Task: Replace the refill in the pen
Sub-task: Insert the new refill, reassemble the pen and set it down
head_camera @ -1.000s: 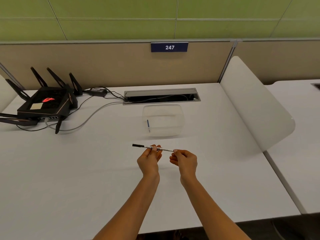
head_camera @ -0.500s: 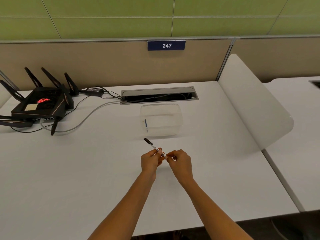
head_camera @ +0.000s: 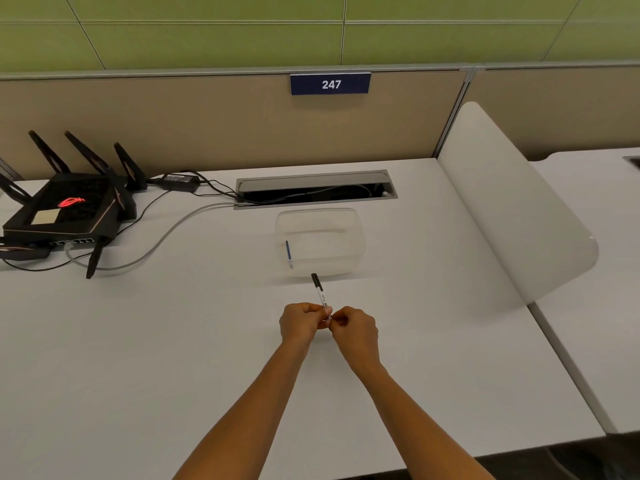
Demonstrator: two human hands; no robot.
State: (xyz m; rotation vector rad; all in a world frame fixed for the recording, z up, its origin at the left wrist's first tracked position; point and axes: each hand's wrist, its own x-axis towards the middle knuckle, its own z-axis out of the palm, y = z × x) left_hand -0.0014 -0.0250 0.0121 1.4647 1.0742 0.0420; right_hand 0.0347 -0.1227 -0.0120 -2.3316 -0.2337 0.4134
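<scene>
A slim white pen (head_camera: 319,292) with a black cap end points away from me, above the white desk (head_camera: 138,341). My left hand (head_camera: 299,323) pinches its lower barrel. My right hand (head_camera: 353,329) grips the near tip end, fingers touching the left hand's. The pen's near end is hidden between my fingers. Just beyond the pen stands a clear plastic box (head_camera: 320,242); a thin blue refill (head_camera: 288,252) lies inside it at the left.
A black router (head_camera: 65,211) with antennas and cables sits far left. A cable slot (head_camera: 315,188) opens in the desk behind the box. A white divider panel (head_camera: 512,202) rises at the right edge.
The pen has swung from lying sideways to pointing away from me. Both hands have closed together around its near end.
</scene>
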